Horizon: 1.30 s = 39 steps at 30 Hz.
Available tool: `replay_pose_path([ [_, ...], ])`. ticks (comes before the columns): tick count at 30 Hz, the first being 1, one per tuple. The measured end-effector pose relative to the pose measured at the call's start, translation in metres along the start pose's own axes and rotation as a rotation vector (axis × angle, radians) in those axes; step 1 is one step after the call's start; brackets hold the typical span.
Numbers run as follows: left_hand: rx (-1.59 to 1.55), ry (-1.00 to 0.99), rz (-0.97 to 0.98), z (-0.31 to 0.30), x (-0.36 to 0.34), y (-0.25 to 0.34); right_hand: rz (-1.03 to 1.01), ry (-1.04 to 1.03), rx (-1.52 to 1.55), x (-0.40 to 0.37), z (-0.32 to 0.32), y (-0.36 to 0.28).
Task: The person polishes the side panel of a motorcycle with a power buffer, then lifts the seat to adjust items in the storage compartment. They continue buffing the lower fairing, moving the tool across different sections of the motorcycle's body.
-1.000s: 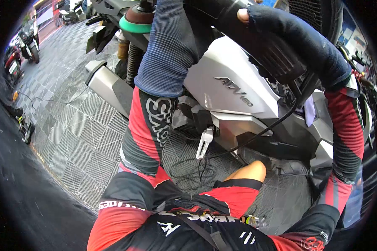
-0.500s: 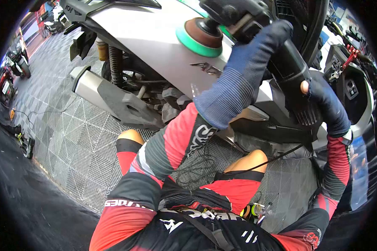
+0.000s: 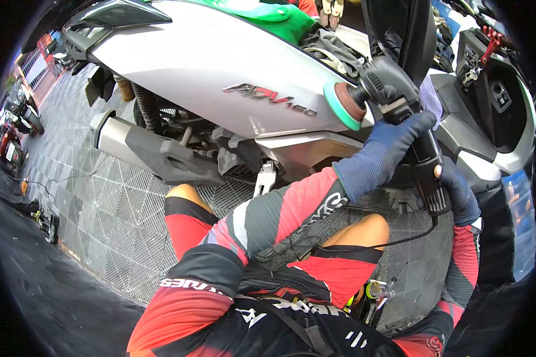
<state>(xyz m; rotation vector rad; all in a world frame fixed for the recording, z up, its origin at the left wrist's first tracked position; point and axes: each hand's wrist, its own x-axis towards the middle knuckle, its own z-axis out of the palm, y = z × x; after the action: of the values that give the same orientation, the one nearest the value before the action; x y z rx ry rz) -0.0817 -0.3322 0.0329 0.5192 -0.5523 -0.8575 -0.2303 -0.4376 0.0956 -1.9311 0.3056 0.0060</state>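
Note:
A black electric polisher (image 3: 399, 101) with a green and brown round pad (image 3: 343, 106) presses against the silver side panel (image 3: 220, 71) of a scooter marked ADV 160. My left hand (image 3: 387, 146), in a blue knit glove, grips the polisher's head just behind the pad. My right hand (image 3: 455, 190), in a dark glove with a bare fingertip, holds the ribbed rear grip of the tool lower down. The tool's black cable (image 3: 393, 241) runs down across my knee.
The scooter's silver and black exhaust (image 3: 143, 149) sticks out at left over grey tiled flooring (image 3: 101, 220). A folded footpeg (image 3: 265, 178) hangs under the panel. Other motorbikes (image 3: 18, 119) stand far left. My knees are bent close under the bike.
The polisher and both hands have moved down and to the right along the side panel. The view has tilted, and more of the silver panel now shows above the pad.

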Motion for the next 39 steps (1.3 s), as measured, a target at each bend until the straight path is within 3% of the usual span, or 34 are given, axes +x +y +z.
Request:
replay_pose_path([
  [4,-0.017,-0.006,0.006,0.003,0.0,-0.009,0.081,0.007,0.045,-0.009,-0.008,0.015],
  [5,-0.025,-0.043,-0.089,-0.001,0.0,-0.006,0.08,0.008,0.042,-0.007,-0.005,0.015],
  [9,-0.027,-0.05,-0.055,-0.01,-0.02,0.03,-0.009,0.034,0.015,0.011,0.021,0.006],
  [12,0.181,-0.037,0.198,-0.018,-0.041,0.068,-0.059,0.003,0.032,0.026,0.052,-0.019],
  [18,0.191,-0.037,0.266,-0.025,-0.057,0.118,-0.184,-0.025,-0.055,0.051,0.08,-0.061],
  [22,0.185,-0.089,0.302,-0.027,-0.039,0.091,-0.18,-0.036,-0.049,0.045,0.062,-0.038],
  [29,0.13,-0.147,0.045,-0.021,-0.015,0.007,-0.026,0.171,0.066,-0.005,0.041,0.04],
  [36,0.122,-0.187,-0.212,-0.013,-0.002,-0.019,0.057,0.255,0.122,-0.029,0.031,0.056],
  [39,0.155,-0.187,-0.092,-0.015,-0.011,-0.003,0.048,0.193,0.099,-0.017,0.029,0.045],
])
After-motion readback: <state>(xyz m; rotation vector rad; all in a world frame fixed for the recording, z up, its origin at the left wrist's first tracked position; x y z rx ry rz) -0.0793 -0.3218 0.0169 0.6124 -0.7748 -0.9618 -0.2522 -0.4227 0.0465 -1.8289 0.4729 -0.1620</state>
